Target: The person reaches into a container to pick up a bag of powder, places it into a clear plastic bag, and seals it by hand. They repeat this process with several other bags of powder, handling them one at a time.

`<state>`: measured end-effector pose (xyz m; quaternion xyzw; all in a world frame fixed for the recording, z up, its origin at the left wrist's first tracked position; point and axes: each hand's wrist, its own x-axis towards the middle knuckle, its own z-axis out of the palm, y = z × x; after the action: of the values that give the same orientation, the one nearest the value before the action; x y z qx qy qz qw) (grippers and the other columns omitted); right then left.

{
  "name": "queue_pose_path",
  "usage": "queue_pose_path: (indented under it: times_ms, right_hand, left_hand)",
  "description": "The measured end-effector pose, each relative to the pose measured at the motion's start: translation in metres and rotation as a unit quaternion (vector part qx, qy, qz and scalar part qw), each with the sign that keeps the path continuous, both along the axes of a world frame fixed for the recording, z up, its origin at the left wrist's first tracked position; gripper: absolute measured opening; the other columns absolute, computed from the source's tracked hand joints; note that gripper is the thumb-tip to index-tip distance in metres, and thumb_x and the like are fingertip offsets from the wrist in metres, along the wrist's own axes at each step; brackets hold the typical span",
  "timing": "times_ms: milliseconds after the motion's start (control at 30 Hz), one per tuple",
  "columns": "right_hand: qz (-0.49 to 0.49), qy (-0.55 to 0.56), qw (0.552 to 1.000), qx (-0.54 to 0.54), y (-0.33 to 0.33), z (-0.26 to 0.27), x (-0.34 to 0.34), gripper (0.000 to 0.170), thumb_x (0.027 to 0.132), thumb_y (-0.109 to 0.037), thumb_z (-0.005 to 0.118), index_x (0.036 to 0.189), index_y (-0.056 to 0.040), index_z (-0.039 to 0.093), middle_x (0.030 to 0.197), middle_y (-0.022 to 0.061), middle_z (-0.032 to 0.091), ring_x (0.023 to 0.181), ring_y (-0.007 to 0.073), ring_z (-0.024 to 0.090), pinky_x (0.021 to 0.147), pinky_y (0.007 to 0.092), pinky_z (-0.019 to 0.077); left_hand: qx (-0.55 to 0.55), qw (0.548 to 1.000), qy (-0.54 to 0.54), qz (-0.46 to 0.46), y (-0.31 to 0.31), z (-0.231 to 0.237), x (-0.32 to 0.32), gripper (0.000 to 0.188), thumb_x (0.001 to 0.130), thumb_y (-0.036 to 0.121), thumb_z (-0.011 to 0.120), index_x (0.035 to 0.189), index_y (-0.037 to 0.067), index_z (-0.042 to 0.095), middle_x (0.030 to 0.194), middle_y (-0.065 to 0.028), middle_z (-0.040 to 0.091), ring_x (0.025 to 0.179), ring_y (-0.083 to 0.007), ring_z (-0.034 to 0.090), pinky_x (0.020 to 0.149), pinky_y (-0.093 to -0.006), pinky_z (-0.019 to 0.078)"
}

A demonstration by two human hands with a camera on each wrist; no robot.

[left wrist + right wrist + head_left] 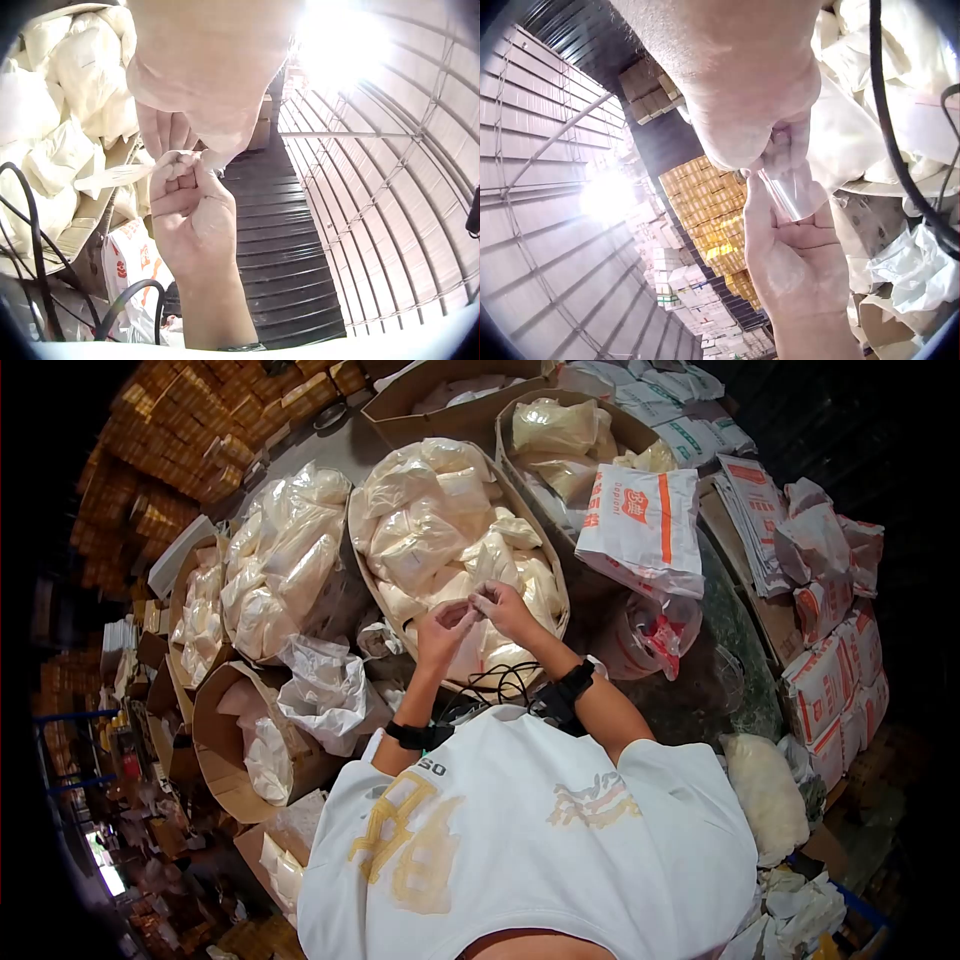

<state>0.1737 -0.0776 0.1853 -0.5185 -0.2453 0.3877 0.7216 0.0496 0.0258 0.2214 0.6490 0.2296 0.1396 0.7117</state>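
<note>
Above the middle carton of filled bags, the left hand (447, 632) and right hand (507, 612) meet at the fingertips. Clear plastic film (793, 196) lies between them in the right wrist view, pinched by the right hand (742, 82) from above. The left hand (802, 262) has its palm turned up, its thumb and fingers at the film's edge. In the left wrist view the right hand (196, 225) has curled fingers, a translucent strip (112, 178) sticking out beside them, and the left hand (210, 67) covers part of the grip.
Cream-filled clear bags (415, 530) fill the carton (562, 585) under the hands; more bags (285, 560) stand left. A printed white sack (640, 525) lies right of it, near a clear bag with red contents (662, 640). Black cables (500, 678) hang by the wrists.
</note>
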Motion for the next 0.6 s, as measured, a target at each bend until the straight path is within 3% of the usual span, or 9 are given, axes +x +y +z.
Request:
queue_pose_path:
  times_ms: [133,333,433,600]
  right_hand:
    - [0.005,-0.001,1.000,0.010,0.000,0.002,0.000,0.014,0.098,-0.010,0.059,0.087,-0.0014,0.059,0.079,0.0026,0.062,0.069,0.0096,0.058,0.065,0.0251,0.0496]
    - [-0.004,0.030,1.000,0.005,-0.002,0.006,-0.002,0.012,0.098,-0.009,0.059,0.088,-0.0017,0.059,0.078,0.0024,0.062,0.069,0.0098,0.059,0.064,0.0249,0.0498]
    - [0.002,-0.001,1.000,-0.009,-0.004,0.004,0.001,0.012,0.098,-0.009,0.060,0.089,-0.0015,0.059,0.079,0.0023,0.062,0.069,0.0097,0.059,0.065,0.0244,0.0504]
    - [0.010,0.012,1.000,-0.005,-0.005,0.007,0.000,0.012,0.098,-0.008,0.059,0.089,-0.0010,0.058,0.082,0.0031,0.062,0.072,0.0099,0.060,0.067,0.0251,0.0519]
  left_hand:
    - [-0.002,1.000,0.004,0.003,-0.001,0.006,0.002,0.027,0.091,0.007,0.069,0.114,-0.005,0.065,0.103,-0.0107,0.072,0.092,-0.0136,0.069,0.072,-0.0229,0.0509]
    - [-0.059,0.998,0.000,0.001,0.005,-0.004,0.001,0.028,0.090,0.009,0.070,0.114,-0.005,0.065,0.102,-0.0104,0.072,0.089,-0.0133,0.069,0.074,-0.0238,0.0516]
    - [-0.016,1.000,0.025,-0.011,0.002,0.002,0.003,0.025,0.091,0.009,0.069,0.112,-0.005,0.065,0.100,-0.0098,0.072,0.089,-0.0134,0.069,0.074,-0.0237,0.0516]
    - [-0.050,0.998,0.014,0.018,0.004,-0.010,0.003,0.020,0.093,0.009,0.065,0.108,-0.005,0.066,0.096,-0.0095,0.072,0.088,-0.0150,0.070,0.074,-0.0244,0.0522]
